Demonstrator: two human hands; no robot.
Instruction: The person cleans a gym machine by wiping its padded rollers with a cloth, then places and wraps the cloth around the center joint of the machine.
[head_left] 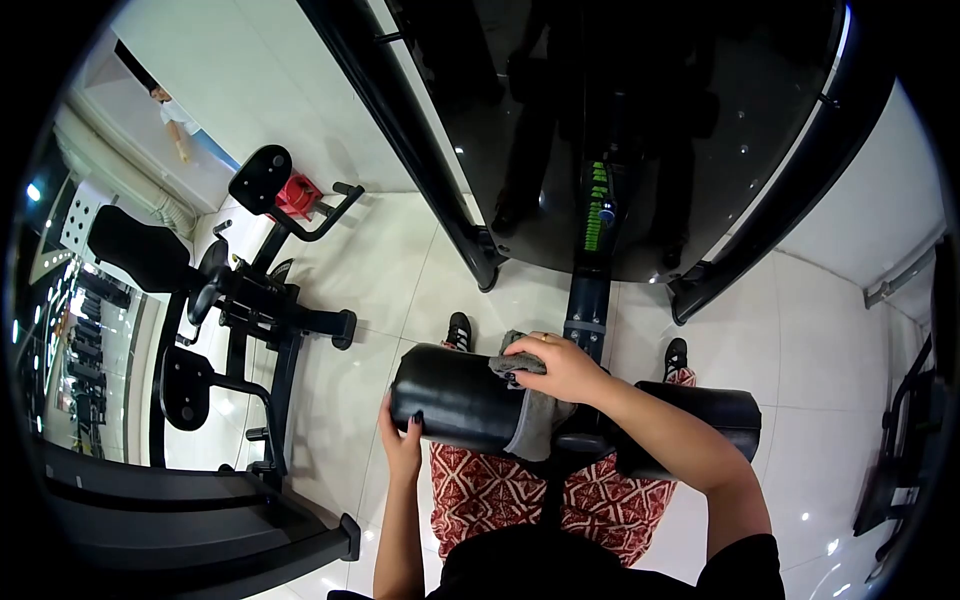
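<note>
A black padded roller (455, 395) of an exercise machine lies crosswise in front of me. My right hand (555, 368) is closed on a grey cloth (540, 425), bunched under the fingers on top of the roller. The rest of the cloth hangs down over the roller's right part. My left hand (402, 440) grips the roller's left end, thumb on the near side and the other fingers round the end, partly hidden. A second black roller (735, 415) sits to the right, partly behind my right forearm.
The machine's dark glossy panel (700, 120) rises ahead, with a green numbered strip (595, 205) on its post. Another exercise machine (265, 300) stands at left, near a red stool (297, 195). A person (178, 122) is at the far upper left. More equipment (900, 440) lines the right.
</note>
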